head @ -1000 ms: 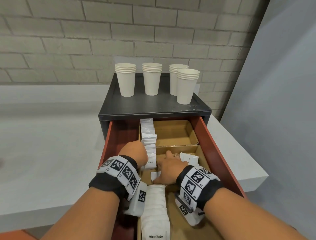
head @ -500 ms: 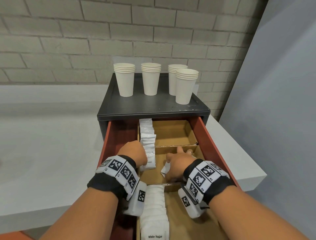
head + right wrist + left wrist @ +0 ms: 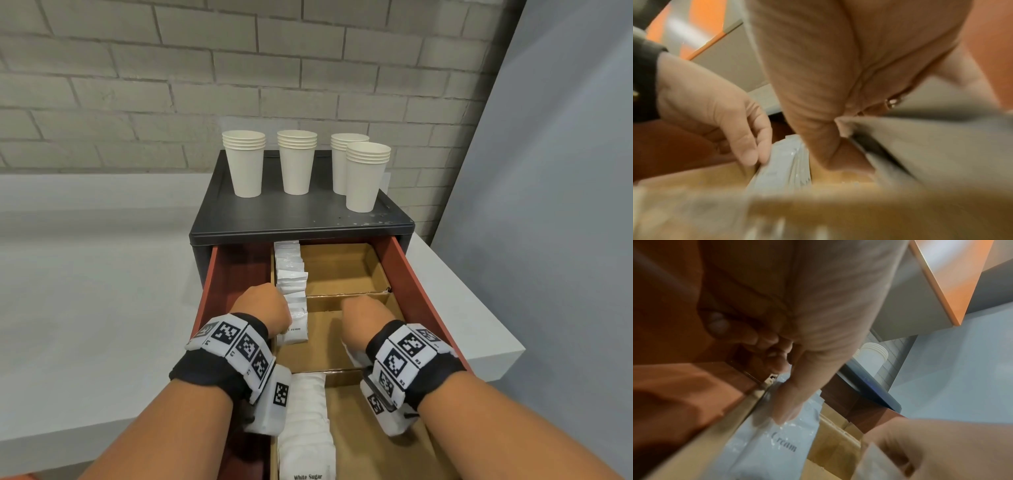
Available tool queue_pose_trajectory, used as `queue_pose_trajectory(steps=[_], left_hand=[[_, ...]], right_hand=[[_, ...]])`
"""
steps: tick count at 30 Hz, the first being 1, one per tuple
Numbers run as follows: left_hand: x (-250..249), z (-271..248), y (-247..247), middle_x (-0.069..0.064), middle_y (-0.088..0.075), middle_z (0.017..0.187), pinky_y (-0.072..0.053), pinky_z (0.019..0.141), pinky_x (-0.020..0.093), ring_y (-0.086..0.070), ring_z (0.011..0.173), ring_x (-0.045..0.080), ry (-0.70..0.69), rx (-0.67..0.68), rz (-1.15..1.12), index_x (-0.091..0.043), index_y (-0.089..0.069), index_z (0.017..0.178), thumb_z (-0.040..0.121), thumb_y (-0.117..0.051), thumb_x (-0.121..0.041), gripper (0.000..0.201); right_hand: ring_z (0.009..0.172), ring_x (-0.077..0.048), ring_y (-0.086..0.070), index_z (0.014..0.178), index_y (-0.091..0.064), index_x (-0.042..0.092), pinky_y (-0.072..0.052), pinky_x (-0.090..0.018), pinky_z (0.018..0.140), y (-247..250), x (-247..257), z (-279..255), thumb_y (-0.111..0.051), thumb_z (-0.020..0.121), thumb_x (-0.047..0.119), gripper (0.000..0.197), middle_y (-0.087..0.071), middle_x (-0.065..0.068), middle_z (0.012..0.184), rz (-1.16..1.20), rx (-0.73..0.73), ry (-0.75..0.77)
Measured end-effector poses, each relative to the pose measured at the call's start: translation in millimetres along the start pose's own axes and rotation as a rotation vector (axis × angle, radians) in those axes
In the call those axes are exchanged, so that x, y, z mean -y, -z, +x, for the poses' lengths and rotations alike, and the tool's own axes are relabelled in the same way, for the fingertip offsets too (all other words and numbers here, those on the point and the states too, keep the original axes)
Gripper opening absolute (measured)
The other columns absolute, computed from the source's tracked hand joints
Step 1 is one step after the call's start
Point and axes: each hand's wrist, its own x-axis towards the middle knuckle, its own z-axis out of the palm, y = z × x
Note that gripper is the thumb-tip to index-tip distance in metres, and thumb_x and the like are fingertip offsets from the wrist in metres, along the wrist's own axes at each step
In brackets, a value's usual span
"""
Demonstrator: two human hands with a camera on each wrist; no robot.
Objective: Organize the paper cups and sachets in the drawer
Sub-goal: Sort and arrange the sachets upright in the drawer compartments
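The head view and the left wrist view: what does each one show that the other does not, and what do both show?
Only the head view shows four stacks of paper cups on the black cabinet and the White Sugar sachets. Only the left wrist view shows the left hand with its thumb pressing the Cream sachet and the word in full. Both show that sachet, the cardboard dividers and the right hand.

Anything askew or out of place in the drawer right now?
The cream sachets in the left row lean unevenly instead of standing flush. The paper cups sit on the cabinet top, and the frontmost stack stands out of line with the other three.
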Motion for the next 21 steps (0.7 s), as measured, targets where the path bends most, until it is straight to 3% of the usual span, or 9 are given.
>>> queue_pose_trajectory(steps=[4, 8, 11, 14, 18, 21], left_hand=[[0.1, -4.9, 3.3, 0.003, -0.069, 0.098, -0.054, 0.085, 0.031, -0.064, 0.093, 0.018, -0.007, -0.043, -0.102, -0.011, -0.07, 0.096, 0.081, -0.062, -0.01, 0.017], [-3.5, -13.7, 8.2, 0.006, -0.069, 0.089, -0.055, 0.084, 0.033, -0.065, 0.089, 0.019, -0.09, -0.16, -0.268, -0.007, -0.071, 0.082, 0.082, -0.059, -0.01, 0.012], [-8.6, -18.7, 11.8, 0.003, -0.066, 0.079, -0.052, 0.075, 0.025, -0.062, 0.082, 0.016, -0.163, -0.215, -0.483, -0.005, -0.068, 0.073, 0.084, -0.061, -0.009, 0.014], [-13.1, -21.3, 14.0, 0.0, -0.067, 0.08, -0.045, 0.066, 0.016, -0.06, 0.081, 0.01, -0.207, -0.193, -0.627, 0.0, -0.072, 0.081, 0.084, -0.063, -0.008, 0.012], [-15.7, -23.1, 13.0, -0.002, -0.068, 0.084, -0.045, 0.077, 0.021, -0.061, 0.085, 0.01, -0.224, -0.125, -0.698, -0.013, -0.07, 0.075, 0.084, -0.064, -0.008, 0.012], [-17.2, -23.8, 13.0, -0.007, -0.064, 0.076, -0.044, 0.068, 0.016, -0.058, 0.074, 0.005, -0.224, -0.099, -0.716, -0.016, -0.067, 0.072, 0.084, -0.065, -0.008, 0.014]], right_hand=[[0.106, -0.03, -0.06, 0.11, -0.061, -0.001, -0.048, -0.031, 0.081, 12.3, -9.6, -0.5, -0.042, 0.094, 0.006, 0.026, -0.063, -0.016, 0.114, 0.063, -0.073, -0.027], [0.11, -0.027, -0.059, 0.114, -0.06, 0.002, -0.046, -0.029, 0.089, 23.3, -23.1, -4.7, -0.044, 0.095, 0.008, 0.026, -0.062, -0.014, 0.117, 0.175, -0.131, -0.058], [0.108, -0.026, -0.058, 0.119, -0.058, 0.006, -0.045, -0.027, 0.087, 30.9, -35.2, -7.2, -0.048, 0.093, 0.006, 0.028, -0.062, -0.012, 0.117, 0.373, -0.213, -0.064], [0.106, -0.024, -0.057, 0.119, -0.057, 0.011, -0.042, -0.023, 0.081, 31.9, -43.4, -7.7, -0.052, 0.092, 0.008, 0.028, -0.061, -0.009, 0.114, 0.495, -0.219, -0.035], [0.096, -0.022, -0.058, 0.11, -0.061, 0.01, -0.041, -0.023, 0.075, 26.9, -46.0, -6.4, -0.054, 0.09, 0.006, 0.022, -0.063, -0.01, 0.108, 0.536, -0.202, -0.001], [0.095, -0.021, -0.058, 0.109, -0.063, 0.009, -0.041, -0.023, 0.074, 25.1, -44.6, -4.5, -0.053, 0.091, 0.007, 0.021, -0.064, -0.011, 0.107, 0.547, -0.225, 0.014]])
